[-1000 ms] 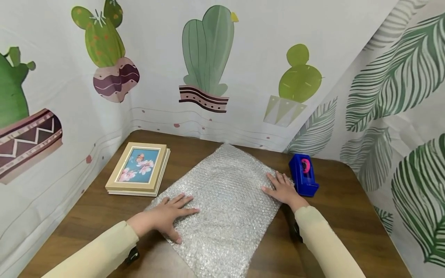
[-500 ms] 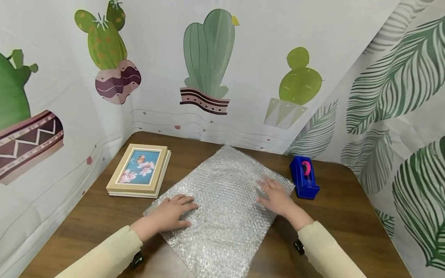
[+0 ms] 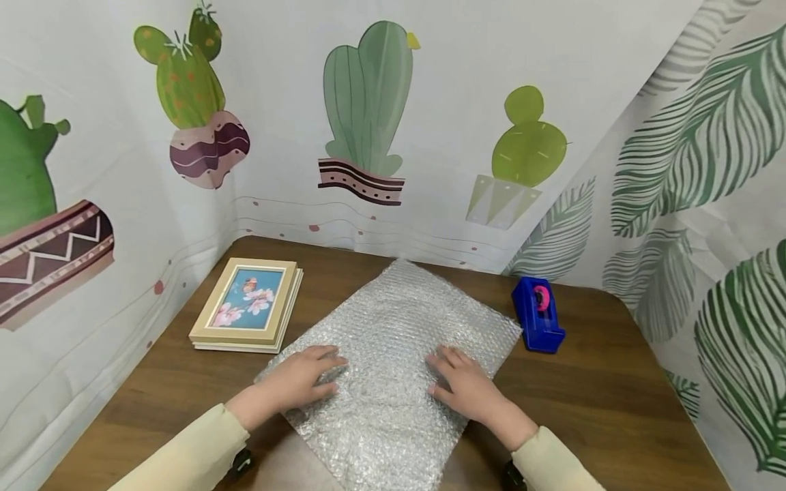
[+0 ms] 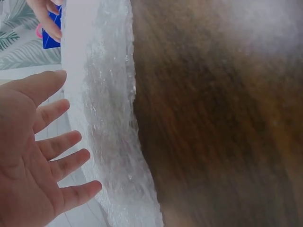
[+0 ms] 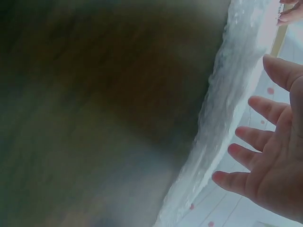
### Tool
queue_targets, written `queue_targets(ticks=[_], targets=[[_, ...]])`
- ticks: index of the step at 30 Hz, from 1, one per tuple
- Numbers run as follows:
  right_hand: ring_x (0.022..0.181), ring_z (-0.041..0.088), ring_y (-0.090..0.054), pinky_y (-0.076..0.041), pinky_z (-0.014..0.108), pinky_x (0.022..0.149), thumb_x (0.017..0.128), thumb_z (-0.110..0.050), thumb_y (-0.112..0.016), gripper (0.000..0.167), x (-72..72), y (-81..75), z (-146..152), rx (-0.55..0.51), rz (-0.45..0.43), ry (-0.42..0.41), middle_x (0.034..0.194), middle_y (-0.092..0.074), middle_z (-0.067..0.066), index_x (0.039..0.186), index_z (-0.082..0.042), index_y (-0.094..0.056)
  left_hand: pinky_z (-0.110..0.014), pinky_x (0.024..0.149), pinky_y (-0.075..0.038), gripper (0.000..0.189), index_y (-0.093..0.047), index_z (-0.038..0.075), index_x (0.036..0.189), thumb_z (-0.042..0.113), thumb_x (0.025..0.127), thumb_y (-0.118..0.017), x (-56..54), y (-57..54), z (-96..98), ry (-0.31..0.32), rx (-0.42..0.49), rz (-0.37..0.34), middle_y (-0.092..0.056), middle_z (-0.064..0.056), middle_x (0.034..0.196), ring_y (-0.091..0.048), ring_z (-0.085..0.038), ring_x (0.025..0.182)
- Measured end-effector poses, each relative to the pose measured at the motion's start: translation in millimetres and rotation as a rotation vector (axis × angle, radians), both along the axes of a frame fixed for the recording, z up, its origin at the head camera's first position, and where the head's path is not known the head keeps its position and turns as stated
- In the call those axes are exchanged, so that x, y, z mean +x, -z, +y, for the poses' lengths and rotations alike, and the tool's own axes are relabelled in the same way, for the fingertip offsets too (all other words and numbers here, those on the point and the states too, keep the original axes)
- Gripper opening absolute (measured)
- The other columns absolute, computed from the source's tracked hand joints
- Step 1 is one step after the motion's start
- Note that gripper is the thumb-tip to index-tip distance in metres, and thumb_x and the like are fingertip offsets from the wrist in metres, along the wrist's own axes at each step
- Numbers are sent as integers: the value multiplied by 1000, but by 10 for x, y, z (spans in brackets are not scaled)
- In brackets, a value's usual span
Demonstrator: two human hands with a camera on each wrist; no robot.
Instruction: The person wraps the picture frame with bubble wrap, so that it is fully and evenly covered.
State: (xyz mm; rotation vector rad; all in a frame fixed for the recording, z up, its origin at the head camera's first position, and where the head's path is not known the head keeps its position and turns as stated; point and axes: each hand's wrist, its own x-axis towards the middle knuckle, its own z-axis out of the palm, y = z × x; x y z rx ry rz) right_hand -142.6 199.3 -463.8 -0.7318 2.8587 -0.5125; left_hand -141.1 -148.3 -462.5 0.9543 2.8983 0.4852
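Note:
A silvery sheet of bubble wrap [image 3: 387,307] lies spread cornerwise on the wooden table. My left hand [image 3: 297,378] is over its left part, fingers spread and pointing inward. Over its right part is my right hand [image 3: 463,385], also with fingers apart and nothing held. In the left wrist view, the left palm and loosely extended fingers [image 4: 73,196] show beside the edge of the wrap. The right wrist view has the right fingers [image 5: 232,182] similarly extended near the opposite edge.
Stacked picture frames [image 3: 202,335], the top one with a blue flower print, sit at the back left of the table [image 3: 589,409]. A blue tape dispenser [image 3: 543,334] with a pink core stands close to the wrap's right corner. Behind hangs a cactus-print cloth [image 3: 454,102].
My right hand has moved left from the wrap's right corner toward its middle, uncovering that corner. The left hand stays nearly in place, its thumb drawn closer to the fingers.

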Motion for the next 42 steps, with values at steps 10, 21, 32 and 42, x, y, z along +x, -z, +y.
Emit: queue_targets(ticks=[10, 21, 32, 42], targets=[[139, 50, -49, -41, 69, 111, 96, -33, -71, 59, -5, 33, -70, 12, -19, 14, 153, -49, 29, 145, -3, -56, -50, 104, -54, 31, -71, 10, 127, 24, 100, -64, 14, -83, -93, -30, 70, -17, -74, -9, 127, -68, -33, 121], [137, 50, -51, -43, 68, 110, 95, -31, -71, 55, -57, 16, -101, -19, -28, 23, 149, -53, 29, 140, -1, -60, -42, 90, -59, 32, -71, 10, 127, 28, 101, -63, 71, -224, -238, -119, 187, -79, -76, -8, 121, -73, -26, 105], [135, 48, -53, -44, 62, 113, 97, -26, -70, 46, -108, -86, -167, -93, -43, 67, 144, -57, 28, 133, 2, -64, -35, 83, -59, 29, -73, 7, 124, 22, 101, -63, 65, -347, -351, -160, 301, -84, -78, -5, 112, -72, -18, 97], [142, 40, -51, -42, 57, 117, 102, -24, -63, 44, -331, -348, -460, -257, -47, 136, 152, -54, 19, 142, -5, -59, -31, 82, -61, 35, -67, 2, 133, 20, 103, -61, 47, -612, -651, -285, 410, -137, -71, -21, 130, -74, -30, 103]])
